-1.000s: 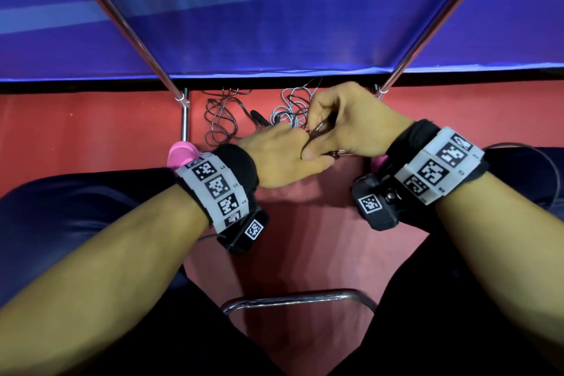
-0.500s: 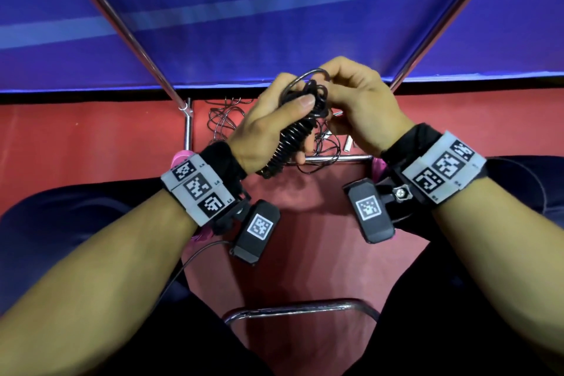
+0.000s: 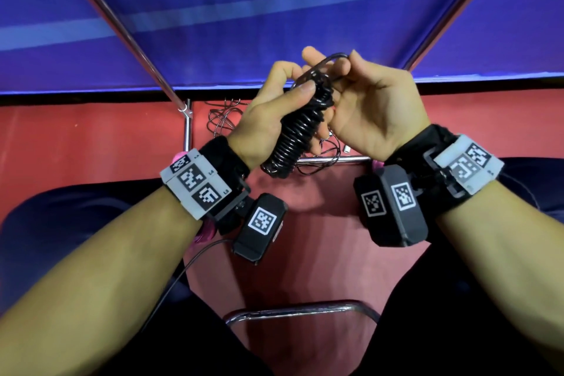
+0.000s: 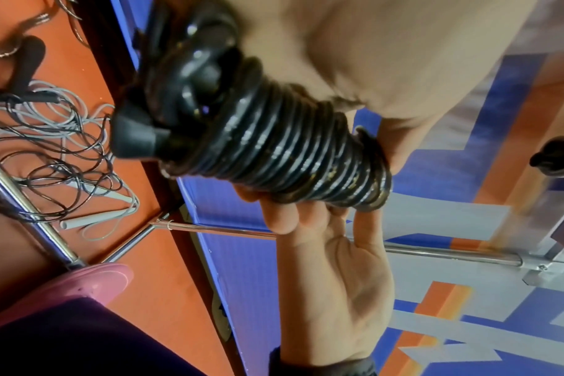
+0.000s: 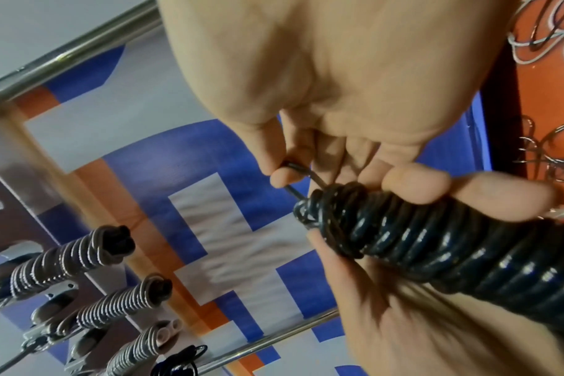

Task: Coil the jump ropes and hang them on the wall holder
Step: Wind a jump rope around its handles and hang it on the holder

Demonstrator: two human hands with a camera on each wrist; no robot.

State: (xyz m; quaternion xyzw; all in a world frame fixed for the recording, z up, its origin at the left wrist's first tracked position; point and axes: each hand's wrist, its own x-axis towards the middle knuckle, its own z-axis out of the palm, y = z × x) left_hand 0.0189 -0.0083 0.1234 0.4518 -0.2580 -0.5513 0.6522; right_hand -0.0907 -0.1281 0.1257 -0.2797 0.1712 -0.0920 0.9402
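the black coiled jump rope bundle [image 3: 300, 128] sits between the hands, left hand [image 3: 268, 119] at its left side, right hand [image 3: 375, 110] at its upper end. below them, tangled grey and black loose ropes [image 4: 58, 142] lie on the red floor [image 3: 91, 137] by a chrome metal bar [image 3: 332, 159], before the blue wall panel [image 3: 274, 24].

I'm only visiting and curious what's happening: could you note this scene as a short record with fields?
Left hand: grips the coiled black jump rope round its middle
Right hand: pinches the free loop at the coil's top
Floor: tangled loose ropes, black and grey, on the red floor
Already hung: several hung coils, seen from the right wrist
Stage: coil wound, not yet hung
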